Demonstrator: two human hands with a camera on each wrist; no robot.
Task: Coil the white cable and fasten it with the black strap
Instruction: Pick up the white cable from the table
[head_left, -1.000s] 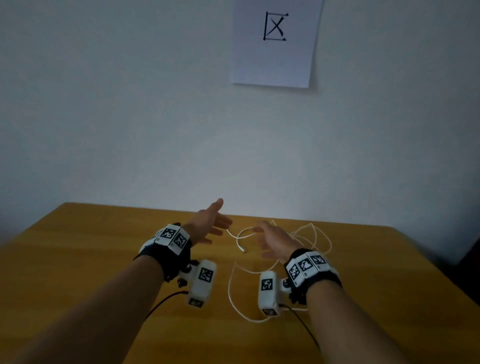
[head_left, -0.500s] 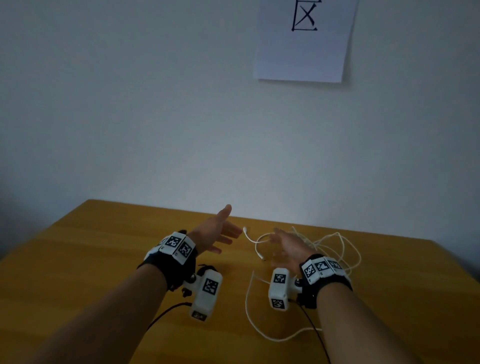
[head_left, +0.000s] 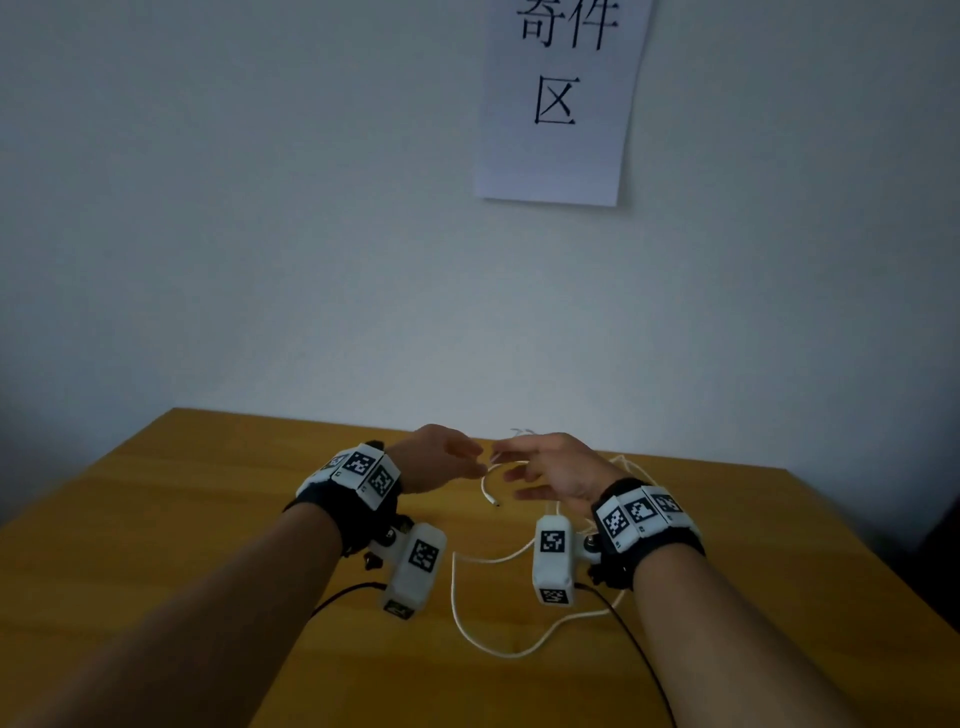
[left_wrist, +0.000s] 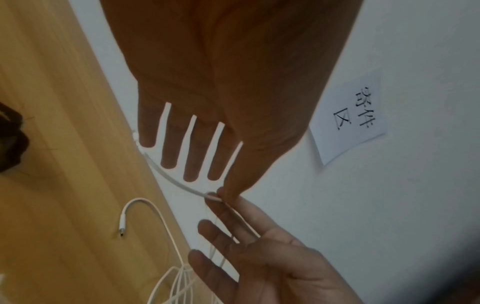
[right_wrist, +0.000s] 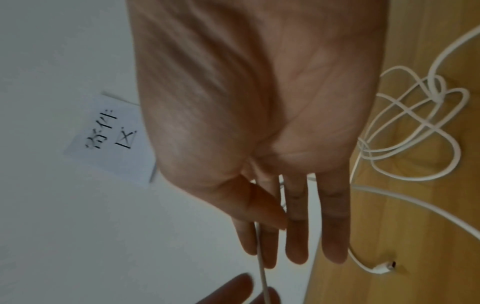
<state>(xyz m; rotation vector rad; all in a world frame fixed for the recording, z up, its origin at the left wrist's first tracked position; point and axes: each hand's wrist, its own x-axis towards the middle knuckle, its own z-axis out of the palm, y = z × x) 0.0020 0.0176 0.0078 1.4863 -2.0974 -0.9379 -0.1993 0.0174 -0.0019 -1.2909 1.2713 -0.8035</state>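
Observation:
The white cable (head_left: 484, 480) hangs in a short arc between my two hands, its plug (head_left: 497, 503) dangling just above the table. My right hand (right_wrist: 270, 236) pinches the cable (right_wrist: 261, 267) between thumb and index finger, the other fingers straight. My left hand (left_wrist: 222, 187) keeps its fingers straight, and its thumb tip touches the cable (left_wrist: 176, 183) where it meets the right index finger. The rest of the cable lies in a loose tangle (right_wrist: 415, 115) by my right wrist, with one long loop (head_left: 460, 608) near me. I see no black strap.
The wooden table (head_left: 208, 519) stands against a white wall with a paper sign (head_left: 561, 104) on it. Black camera leads (head_left: 628, 634) trail from both wrists across the table. A dark shape (left_wrist: 10, 139) sits at the left wrist view's edge; I cannot tell what it is.
Both hands were apart with palms facing; they have come together over the cable's plug end. My right hand has taken hold of the cable and lifted that end. The head view has tilted upward.

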